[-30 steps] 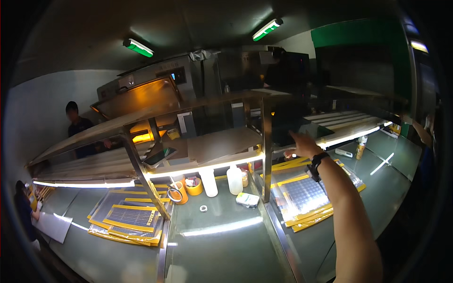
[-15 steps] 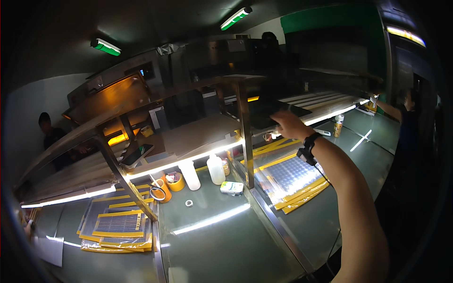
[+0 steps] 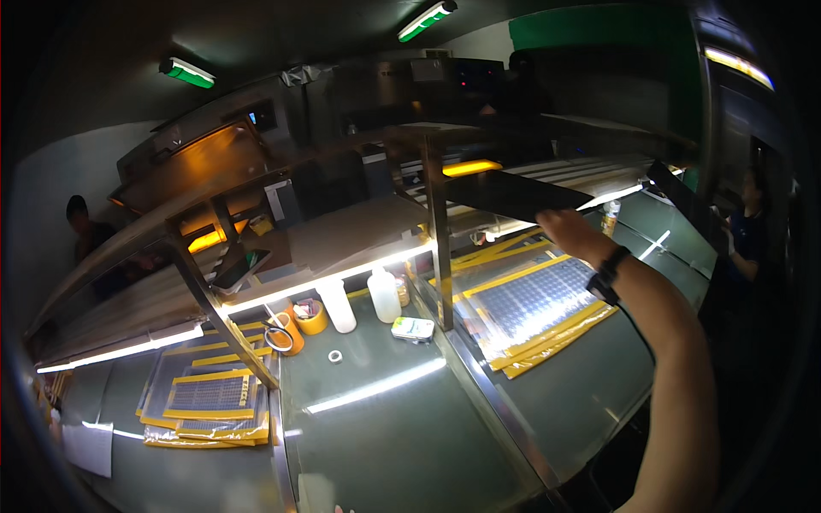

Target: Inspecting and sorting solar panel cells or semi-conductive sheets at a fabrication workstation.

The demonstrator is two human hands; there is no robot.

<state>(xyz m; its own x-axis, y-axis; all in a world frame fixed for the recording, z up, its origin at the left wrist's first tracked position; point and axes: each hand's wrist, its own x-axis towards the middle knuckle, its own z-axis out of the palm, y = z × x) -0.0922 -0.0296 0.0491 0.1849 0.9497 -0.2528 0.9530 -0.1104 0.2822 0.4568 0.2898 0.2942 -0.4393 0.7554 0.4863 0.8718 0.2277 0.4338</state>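
Fingers (image 3: 550, 222) of a worker's right hand (image 3: 569, 234) close over the near edge of a flat dark panel (image 3: 505, 196) at a lit workstation, the grip narrow and the sheet held close to its right end. The panel extends forward and to the left of the fingertips, reaching toward a metal post (image 3: 437, 231) above the slatted shelf (the fingers' undersides are hidden from this angle). The right forearm, a black band (image 3: 609, 274) at its wrist, reaches in from the lower right. Of the left hand (image 3: 344, 510), only what look like fingertips show at the lower edge, too little to tell whether they are spread or holding anything.

Below the right hand, yellow-edged sheets (image 3: 534, 303) lie stacked on the green workbench (image 3: 385, 445); another yellow-edged stack (image 3: 214, 403) lies left of the center bay. Between them stand a white bottle (image 3: 385, 297), a white cylinder (image 3: 337, 308) and an orange container (image 3: 285, 335), with a small tin (image 3: 413, 329) and a white ring (image 3: 335, 356) nearby. At far right, well apart from the worker's hand, a co-worker (image 3: 746, 235) in dark clothing stands beside a tilted dark board (image 3: 682, 203).
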